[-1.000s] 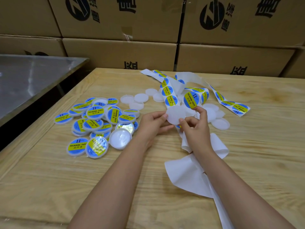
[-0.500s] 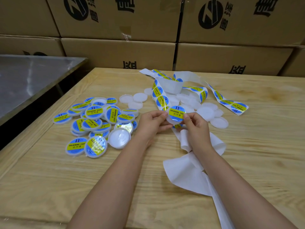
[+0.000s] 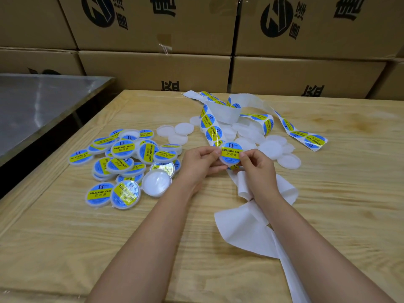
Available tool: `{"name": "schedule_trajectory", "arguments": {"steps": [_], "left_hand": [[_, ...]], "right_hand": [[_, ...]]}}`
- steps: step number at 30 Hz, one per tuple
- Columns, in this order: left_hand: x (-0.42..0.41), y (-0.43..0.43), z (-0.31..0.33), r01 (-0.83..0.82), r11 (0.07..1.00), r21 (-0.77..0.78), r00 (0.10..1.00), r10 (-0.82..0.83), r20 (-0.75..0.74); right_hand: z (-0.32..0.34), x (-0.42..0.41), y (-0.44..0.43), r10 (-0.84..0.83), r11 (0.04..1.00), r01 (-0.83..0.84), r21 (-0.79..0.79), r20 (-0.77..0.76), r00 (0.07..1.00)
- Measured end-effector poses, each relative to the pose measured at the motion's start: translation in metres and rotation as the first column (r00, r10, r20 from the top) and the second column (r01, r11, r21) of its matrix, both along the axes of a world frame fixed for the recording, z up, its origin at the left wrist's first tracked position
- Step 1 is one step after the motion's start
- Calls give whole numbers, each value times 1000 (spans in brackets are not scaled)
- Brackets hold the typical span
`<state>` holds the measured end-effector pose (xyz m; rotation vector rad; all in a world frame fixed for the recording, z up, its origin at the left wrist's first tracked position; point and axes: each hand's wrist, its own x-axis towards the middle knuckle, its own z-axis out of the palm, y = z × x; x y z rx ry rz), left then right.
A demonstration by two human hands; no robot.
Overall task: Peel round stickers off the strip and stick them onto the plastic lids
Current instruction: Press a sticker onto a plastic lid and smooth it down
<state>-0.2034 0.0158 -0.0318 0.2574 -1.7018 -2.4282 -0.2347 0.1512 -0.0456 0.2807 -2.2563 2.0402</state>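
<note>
Mid-frame, your left hand [image 3: 200, 164] and right hand [image 3: 256, 166] are pinching the round white plastic lid [image 3: 228, 162], newly wearing its blue-and-yellow round sticker [image 3: 232, 150]; seemingly finishing this one.

A wooden table [image 3: 65, 248] carries a heap of stickered lids [image 3: 122, 148], bare white lids [image 3: 271, 148], a sticker strip [image 3: 213, 132] and backing paper [image 3: 240, 235].

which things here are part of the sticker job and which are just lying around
Job: held lid, left hand, right hand, sticker strip, blank lids, labelled lids.
Lying about: backing paper, boxes, steel table.
</note>
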Motion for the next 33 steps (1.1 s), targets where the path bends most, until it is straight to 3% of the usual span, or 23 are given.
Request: {"name": "schedule_trajectory", "arguments": {"steps": [9,17,27,33], "left_hand": [[1,3,1,-35,999,-38,999,36,21],[5,8,-1,-116,976,-182,992,104,-77],[8,15,-3,-209,919,-335,975,170,-142],[7,17,-3,-215,917,-336,972,169,-163]], "right_hand": [[-3,-1,0,-42,996,43,77,-25,999],[-5,0,1,-131,975,143,169,-83,988],[-4,0,1,-213,961,221,167,-66,975],[-2,0,1,-238,957,246,150,-73,969]]}}
